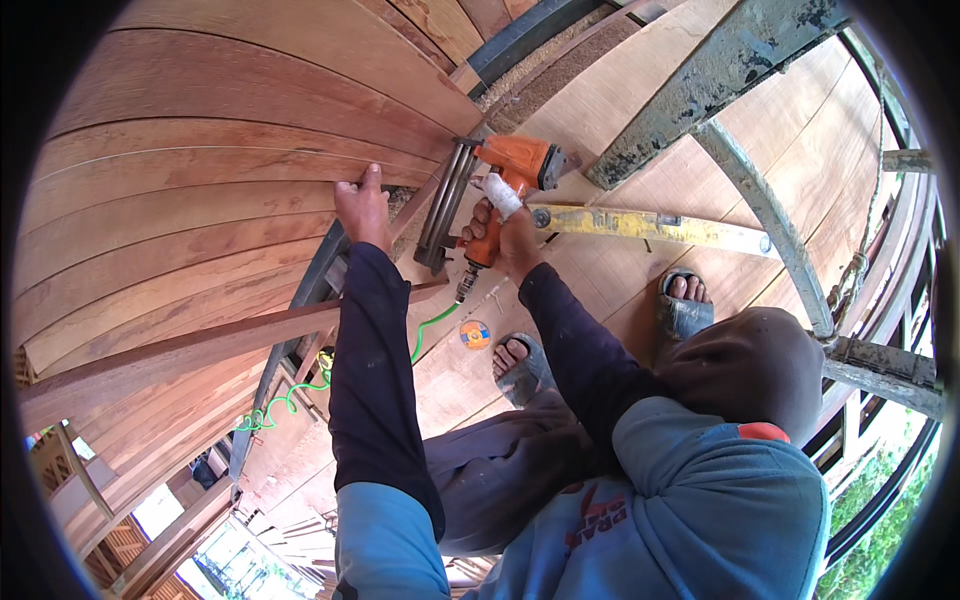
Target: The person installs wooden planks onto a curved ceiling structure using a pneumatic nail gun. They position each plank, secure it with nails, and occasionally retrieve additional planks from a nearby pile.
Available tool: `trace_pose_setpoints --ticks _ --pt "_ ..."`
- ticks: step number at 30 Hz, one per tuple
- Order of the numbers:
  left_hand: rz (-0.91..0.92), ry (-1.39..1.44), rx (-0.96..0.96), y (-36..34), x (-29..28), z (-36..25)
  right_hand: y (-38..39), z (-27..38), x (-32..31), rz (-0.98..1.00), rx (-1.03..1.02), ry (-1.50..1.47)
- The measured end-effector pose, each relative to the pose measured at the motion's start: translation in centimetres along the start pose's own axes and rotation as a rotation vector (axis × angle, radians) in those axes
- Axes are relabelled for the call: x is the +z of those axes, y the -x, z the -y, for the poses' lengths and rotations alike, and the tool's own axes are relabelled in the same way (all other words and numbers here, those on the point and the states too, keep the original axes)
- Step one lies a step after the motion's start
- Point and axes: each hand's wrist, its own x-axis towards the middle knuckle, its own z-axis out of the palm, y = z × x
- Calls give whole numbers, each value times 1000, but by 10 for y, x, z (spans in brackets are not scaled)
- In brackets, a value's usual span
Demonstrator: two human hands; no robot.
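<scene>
My right hand [510, 240] is wrapped round the grip of an orange nail gun [515, 157], with white wrapping on one digit. The gun's dark magazine [445, 205] slants down beside my left hand, and its nose points toward the wooden boards. A green coiled air hose [432, 322] runs from the handle's metal fitting. My left hand [364, 208] is at the end of a reddish wooden board [230, 150], thumb up against it and fingers curled; part of its grip is hidden. A thin pale line runs along that board.
A yellow spirit level [660, 227] lies on the plank floor [590, 290] right of the gun. An orange disc [474, 335] lies near my sandalled foot [520, 368]. Paint-stained metal beams [720, 85] cross at upper right. A long wooden strip [200, 345] spans the left.
</scene>
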Motion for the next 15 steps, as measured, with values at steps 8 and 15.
trace_pose_setpoints --ticks 8,15 --pt "-115 -131 144 -10 -2 24 -2 -3 -19 28 99 -5" --pt "-231 51 139 8 15 -28 -6 -1 -12 14 -8 177"
